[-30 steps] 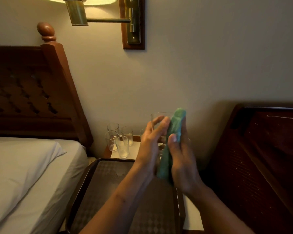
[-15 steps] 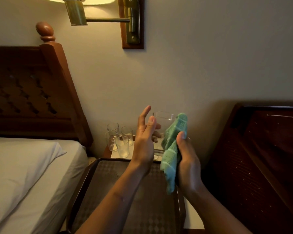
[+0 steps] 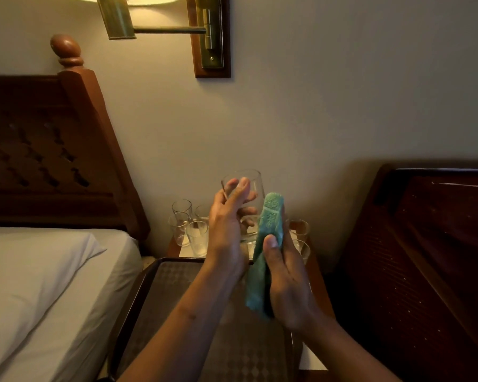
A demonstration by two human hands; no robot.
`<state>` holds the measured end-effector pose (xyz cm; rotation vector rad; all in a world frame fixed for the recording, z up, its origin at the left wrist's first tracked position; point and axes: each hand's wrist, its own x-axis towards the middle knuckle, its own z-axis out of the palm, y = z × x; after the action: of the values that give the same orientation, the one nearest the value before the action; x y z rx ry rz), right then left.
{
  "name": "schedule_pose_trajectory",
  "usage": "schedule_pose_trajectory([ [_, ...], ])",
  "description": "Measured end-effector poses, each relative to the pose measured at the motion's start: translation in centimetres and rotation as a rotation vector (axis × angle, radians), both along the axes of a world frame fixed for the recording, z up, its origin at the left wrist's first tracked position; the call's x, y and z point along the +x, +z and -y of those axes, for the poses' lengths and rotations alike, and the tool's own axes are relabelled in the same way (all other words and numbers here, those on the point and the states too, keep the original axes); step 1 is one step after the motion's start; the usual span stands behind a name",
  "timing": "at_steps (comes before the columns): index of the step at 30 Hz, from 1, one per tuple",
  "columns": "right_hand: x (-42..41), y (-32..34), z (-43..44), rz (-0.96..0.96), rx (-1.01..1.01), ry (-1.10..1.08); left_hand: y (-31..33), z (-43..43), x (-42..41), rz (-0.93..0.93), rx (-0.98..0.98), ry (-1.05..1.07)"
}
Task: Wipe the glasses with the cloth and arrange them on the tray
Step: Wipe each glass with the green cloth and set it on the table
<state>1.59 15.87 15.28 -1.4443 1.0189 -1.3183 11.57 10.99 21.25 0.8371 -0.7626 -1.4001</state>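
Observation:
My left hand point(image 3: 226, 230) holds a clear glass point(image 3: 246, 188) upright in front of the wall, fingers wrapped around its side. My right hand point(image 3: 284, 277) presses a green cloth point(image 3: 268, 238) against the glass's right side; the cloth hangs down past my palm. Below my arms lies a dark tray point(image 3: 141, 288) with a patterned mat, nothing standing on its visible part. Several clear glasses point(image 3: 188, 230) stand clustered on the nightstand behind the tray at the left, and two more glasses point(image 3: 301, 235) show at the right behind my hands.
The small wooden nightstand point(image 3: 319, 279) sits between a bed with white sheets point(image 3: 44, 285) on the left and a dark wooden headboard point(image 3: 425, 257) on the right. A brass wall lamp point(image 3: 155, 26) hangs above. A carved headboard point(image 3: 47, 150) rises at the left.
My left hand's fingers have closed back around the glass and lifted it slightly. The right hand has brought the cloth flat against the glass's side again.

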Motion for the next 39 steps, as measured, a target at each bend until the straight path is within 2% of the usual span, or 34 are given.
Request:
schedule_pose_trajectory([
  [2, -0.8, 0.8, 0.7, 0.002, -0.04, -0.033, -0.1, -0.5, 0.6, -0.077, -0.01, -0.159],
  [5, -1.9, 3.1, 2.0, 0.182, -0.007, -0.162, -0.8, -1.5, 0.6, -0.14, -0.089, -0.321],
  [8, -1.8, 3.3, 2.5, 0.531, 0.196, -0.194, -0.9, -1.2, -0.2, -0.196, -0.185, -0.214],
  [10, -1.2, 2.9, 2.0, 0.73, 0.374, -0.133, -0.8, -0.8, -0.3, -0.145, -0.228, -0.09],
  [13, -1.2, 2.3, 1.7, 0.833, 0.509, -0.028, -1.0, -0.4, 0.2, -0.061, -0.261, 0.025],
  [19, -2.6, 2.4, 2.7, 0.934, 0.424, 0.016, -3.0, -1.5, 0.2, 0.046, -0.348, -0.084],
  [22, -1.7, 1.5, 3.0, 0.835, 0.435, -0.054, -3.0, -1.2, 0.0, 0.12, -0.327, 0.023],
  [24, -0.7, 0.9, 2.8, 0.56, 0.336, -0.22, -2.5, -0.7, -0.2, 0.131, -0.209, 0.164],
  [25, -0.3, 0.7, 2.5, 0.398, 0.194, -0.312, -2.3, -0.4, -0.1, 0.091, -0.123, 0.206],
  [26, 0.0, 0.8, 2.3, 0.198, 0.004, -0.366, -2.4, -0.2, 0.1, -0.011, -0.029, 0.177],
  [28, 0.0, 0.5, 2.5, -0.125, -0.316, -0.313, -2.8, -0.2, 0.8, -0.274, 0.132, -0.046],
  [29, -0.3, 0.4, 2.9, -0.146, -0.399, -0.292, -3.1, -0.5, 0.9, -0.353, 0.175, -0.149],
  [30, -0.3, 0.5, 3.4, -0.039, -0.405, -0.29, -3.4, -0.8, 1.0, -0.39, 0.175, -0.197],
  [32, -0.1, 1.6, 4.1, 0.324, -0.225, -0.375, -4.3, -1.1, 0.9, -0.377, 0.085, -0.154],
  [34, -0.1, 1.6, 5.4, 0.591, 0.17, -0.38, -4.6, -1.1, 1.3, -0.184, -0.063, -0.024],
  [36, -0.3, 0.5, 6.2, 0.663, 0.504, -0.265, -5.3, -0.4, 2.0, 0.05, -0.188, 0.035],
  [39, -0.5, -1.0, 6.9, 0.644, 0.622, -0.265, -6.9, 1.5, 4.1, 0.402, -0.295, 0.048],
])
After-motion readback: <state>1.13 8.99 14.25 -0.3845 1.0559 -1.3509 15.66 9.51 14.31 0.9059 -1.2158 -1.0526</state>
